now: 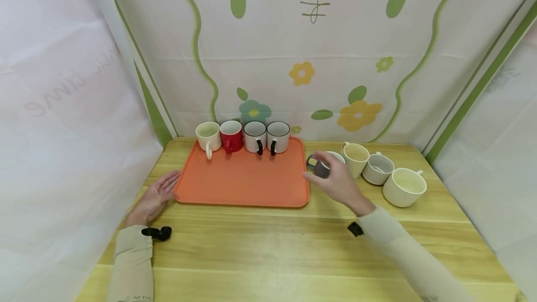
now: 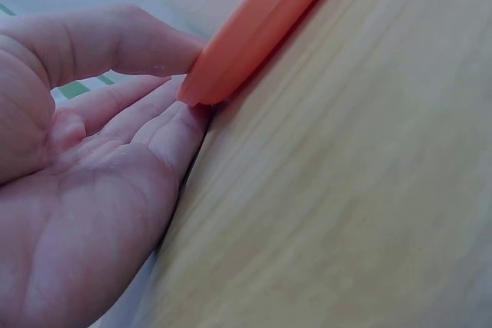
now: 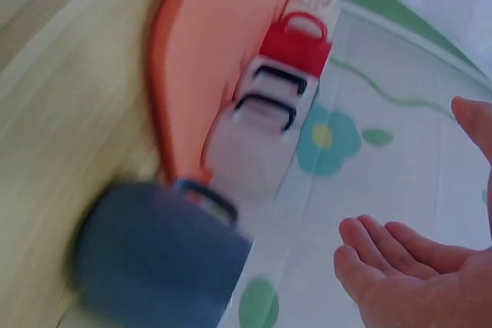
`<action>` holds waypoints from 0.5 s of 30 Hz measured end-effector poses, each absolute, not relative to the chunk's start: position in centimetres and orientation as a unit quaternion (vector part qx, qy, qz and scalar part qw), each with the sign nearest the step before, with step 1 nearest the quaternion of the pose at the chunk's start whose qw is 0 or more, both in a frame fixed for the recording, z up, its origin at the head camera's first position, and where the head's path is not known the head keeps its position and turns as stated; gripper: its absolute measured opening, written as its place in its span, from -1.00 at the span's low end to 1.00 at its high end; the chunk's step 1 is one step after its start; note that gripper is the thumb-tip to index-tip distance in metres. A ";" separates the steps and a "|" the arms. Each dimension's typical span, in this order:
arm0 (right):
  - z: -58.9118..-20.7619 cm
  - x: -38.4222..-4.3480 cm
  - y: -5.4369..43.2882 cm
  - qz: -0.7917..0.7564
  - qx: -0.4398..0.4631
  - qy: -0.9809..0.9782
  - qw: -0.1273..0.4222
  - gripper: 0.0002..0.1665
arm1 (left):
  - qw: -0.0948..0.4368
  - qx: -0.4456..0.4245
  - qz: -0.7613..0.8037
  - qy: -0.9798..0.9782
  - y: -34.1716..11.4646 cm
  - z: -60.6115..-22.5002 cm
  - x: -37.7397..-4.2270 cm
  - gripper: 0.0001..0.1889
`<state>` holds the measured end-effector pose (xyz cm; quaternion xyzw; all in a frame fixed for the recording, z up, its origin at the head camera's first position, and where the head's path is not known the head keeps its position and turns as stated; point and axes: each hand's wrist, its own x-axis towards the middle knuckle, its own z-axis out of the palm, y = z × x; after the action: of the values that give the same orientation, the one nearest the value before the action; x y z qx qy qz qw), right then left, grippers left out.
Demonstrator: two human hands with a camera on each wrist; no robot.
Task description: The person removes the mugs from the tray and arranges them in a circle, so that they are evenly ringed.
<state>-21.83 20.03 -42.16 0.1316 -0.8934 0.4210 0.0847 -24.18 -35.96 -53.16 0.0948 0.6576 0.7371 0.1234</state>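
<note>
An orange tray (image 1: 245, 181) lies on the wooden table. My left hand (image 1: 153, 197) is at its left front corner, fingers extended; in the left wrist view the thumb (image 2: 134, 40) touches the tray rim. Along the tray's back edge stand a cream mug (image 1: 208, 137), a red mug (image 1: 231, 135) and two white mugs with black handles (image 1: 255, 137). Right of the tray is a dark grey-blue mug (image 3: 161, 255), partly hidden in the head view by my right hand (image 1: 335, 181). That hand's fingers are spread and loosely bent; the right wrist view shows it apart from the mug.
Past my right hand, a pale yellow mug (image 1: 355, 157), a light grey cup (image 1: 377, 169) and a wide cream cup (image 1: 404, 188) stand in a slanting row. A white floral cloth (image 1: 260, 73) hangs behind the table (image 1: 251, 250) and along both sides.
</note>
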 end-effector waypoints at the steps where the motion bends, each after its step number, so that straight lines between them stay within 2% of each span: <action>1: -42.3 -22.5 18.8 0.431 0.134 -0.890 0.068 -0.12 | 0.123 0.096 0.737 0.658 -36.0 -53.1 -24.2 -0.01; 5: -43.3 -25.6 14.8 0.474 0.126 -0.871 0.016 -0.21 | 0.123 0.098 0.736 0.659 -36.0 -53.1 -24.1 -0.01; 8: -44.5 -28.2 12.6 0.503 0.097 -0.859 -0.005 -0.19 | 0.124 0.098 0.736 0.659 -36.0 -53.1 -24.1 0.00; 11: -45.8 -30.5 10.9 0.520 0.071 -0.851 -0.002 -0.24 | 0.123 0.095 0.737 0.658 -36.0 -53.1 -24.1 -0.01; 15: -47.2 -32.5 9.3 0.529 0.048 -0.848 0.012 -0.43 | 0.123 0.092 0.736 0.660 -35.8 -52.9 -24.0 -0.01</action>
<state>-32.48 9.26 -47.20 0.0475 -0.8475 0.5285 0.0115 -23.98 -35.78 -52.89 0.0915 0.6597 0.7358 0.1226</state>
